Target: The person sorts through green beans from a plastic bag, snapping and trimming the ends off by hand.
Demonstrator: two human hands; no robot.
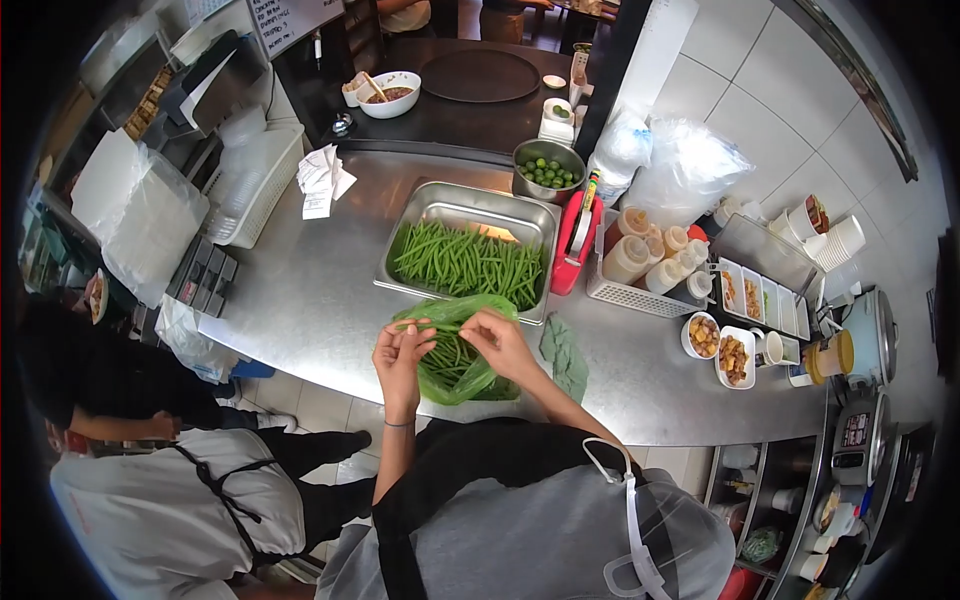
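Over a green plastic bag [487, 384] of green beans, my left hand [400, 352] and my right hand [497, 343] are close together. A green bean [440, 326] runs between them, pinched by the fingers of both. More beans [450, 362] lie inside the open bag, below the hands. Just behind the bag stands a metal tray [388, 262] with a layer of green beans [465, 262] in it. A crumpled green cloth [565, 358] lies on the counter to the right of the bag.
Beyond the tray are a metal bowl of limes [548, 168] and a red tape dispenser [572, 240]. A basket of squeeze bottles [640, 290] and small food dishes [735, 357] stand right. Receipts [322, 182] lie back left. A co-worker in an apron [190, 500] is at left.
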